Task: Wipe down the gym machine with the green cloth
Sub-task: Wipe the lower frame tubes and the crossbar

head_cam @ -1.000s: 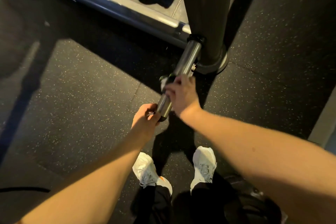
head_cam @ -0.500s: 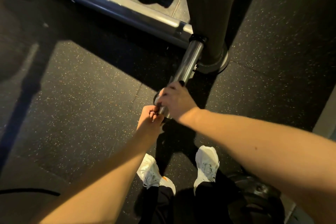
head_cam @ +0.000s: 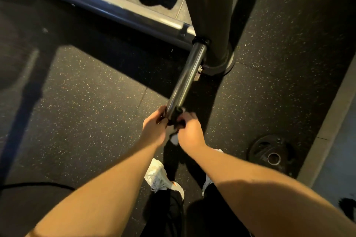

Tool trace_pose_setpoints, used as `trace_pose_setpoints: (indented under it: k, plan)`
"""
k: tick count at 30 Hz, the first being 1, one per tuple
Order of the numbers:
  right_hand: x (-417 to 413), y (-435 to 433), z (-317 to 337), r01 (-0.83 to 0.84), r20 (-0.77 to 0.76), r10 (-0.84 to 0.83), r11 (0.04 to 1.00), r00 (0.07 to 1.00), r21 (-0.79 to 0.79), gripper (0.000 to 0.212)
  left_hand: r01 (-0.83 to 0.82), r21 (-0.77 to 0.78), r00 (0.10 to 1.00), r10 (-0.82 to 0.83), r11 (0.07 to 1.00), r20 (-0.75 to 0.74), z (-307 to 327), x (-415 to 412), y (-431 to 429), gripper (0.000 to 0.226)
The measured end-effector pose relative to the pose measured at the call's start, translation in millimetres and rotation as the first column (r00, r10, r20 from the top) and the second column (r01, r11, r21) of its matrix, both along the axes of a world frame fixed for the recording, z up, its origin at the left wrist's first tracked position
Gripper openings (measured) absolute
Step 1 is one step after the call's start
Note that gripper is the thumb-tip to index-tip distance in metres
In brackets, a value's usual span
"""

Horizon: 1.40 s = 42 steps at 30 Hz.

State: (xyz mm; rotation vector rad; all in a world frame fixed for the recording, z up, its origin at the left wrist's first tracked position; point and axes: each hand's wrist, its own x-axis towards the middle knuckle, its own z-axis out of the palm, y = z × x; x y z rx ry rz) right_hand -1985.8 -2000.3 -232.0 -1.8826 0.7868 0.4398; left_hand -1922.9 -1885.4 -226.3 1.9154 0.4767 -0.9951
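At your far left a thin black cable (head_cam: 38, 184) curves across the floor (head_cam: 86, 121), which is dark rubber matting flecked with pale and orange specks, with a seam running through it. Above, a rounded blue-grey steel frame tube (head_cam: 115, 11) of the gym machine runs diagonally down to the right, glossy along its top.

Your left hand (head_cam: 154, 129) is curled against the left side of the near end of the chrome bar (head_cam: 185, 81), fingers wrapped round the tip. The bar is a smooth, polished cylinder that slopes up and away from you to a black collar, where it joins the frame.

The cloth (head_cam: 174, 139) is at that same near end of the bar. Only small scraps show, one at the tip and one hanging below your right hand, and they read as pale in this light, so its green cannot be confirmed. Your right hand (head_cam: 189, 132) is bunched on the cloth, fingers curled and pinching it against the right side of the bar's end. The two hands sit close together with the bar's tip between them.

Below the hands are your white laced sneakers (head_cam: 156, 175) and dark trousers.

Just right of the bar stands a thick, dark, matte upright column (head_cam: 212, 15) on a round flanged base (head_cam: 221, 67), with a bolt beside it. Further right a black round weight plate (head_cam: 271, 152) lies flat on the floor, with a metal-ringed centre hole. Any marking on it is too blurred to read. A pale strip (head_cam: 327, 121) borders the matting at the far right.
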Motion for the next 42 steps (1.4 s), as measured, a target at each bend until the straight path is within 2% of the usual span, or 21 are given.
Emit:
trace_pose_setpoints:
  k: [2,4,6,8,12,14,16,19,24,29,34,36,42]
  plan:
    - [-25,0,27,0.065,-0.056,-0.060,0.994,0.997,0.083,0.019,-0.081,0.102,0.997,0.080,0.991,0.017,16,-3,-6,0.025]
    - [-36,-6,64,0.146,-0.056,-0.140,0.980,0.989,0.135,0.019,-0.122,0.143,0.988,0.135,0.982,-0.082,42,-11,-10,0.011]
    - [-37,-16,111,0.158,-0.042,-0.152,0.973,0.987,0.169,0.020,-0.097,0.072,0.978,0.109,0.993,-0.179,91,-17,-18,0.014]
    - [-32,-27,163,0.155,-0.014,-0.155,0.970,0.988,0.189,0.019,-0.079,0.005,0.984,0.079,0.997,-0.160,151,-17,-30,0.014]
    - [-19,-53,270,0.117,0.047,-0.129,0.971,0.990,0.209,0.011,-0.115,0.005,0.983,0.115,0.993,-0.144,262,-9,-52,0.031]
    - [-13,-65,322,0.080,0.081,-0.098,0.977,0.992,0.199,0.006,-0.019,-0.010,0.997,0.018,1.000,-0.078,315,-7,-59,0.032]
    - [-10,-76,373,0.065,0.122,-0.092,0.975,0.988,0.213,0.011,0.073,0.004,0.997,-0.073,0.997,0.018,370,-9,-63,0.035]
    - [-7,-89,441,0.053,0.157,-0.094,0.968,0.983,0.246,0.024,0.091,-0.011,0.991,-0.089,0.996,0.098,442,-11,-65,0.045]
    - [2,-107,512,-0.100,0.267,0.065,0.988,0.962,0.122,0.021,0.129,-0.027,0.968,-0.120,0.991,0.220,533,-12,-61,0.030]
    - [21,-110,558,-0.204,0.348,0.180,0.978,0.920,0.033,0.016,0.069,-0.049,0.951,-0.051,0.996,0.306,593,-5,-47,0.022]
    - [55,-88,593,-0.312,0.408,0.318,0.947,0.856,-0.082,0.015,0.043,-0.029,0.888,-0.025,0.999,0.458,627,12,-23,0.012]
    - [71,-72,608,-0.308,0.424,0.328,0.944,0.845,-0.115,0.016,0.034,-0.044,0.866,-0.008,0.998,0.500,636,25,-5,0.014]
    - [125,13,635,-0.155,0.395,0.052,0.960,0.917,0.234,0.018,0.048,-0.128,0.808,0.037,0.991,0.587,642,81,68,0.018]
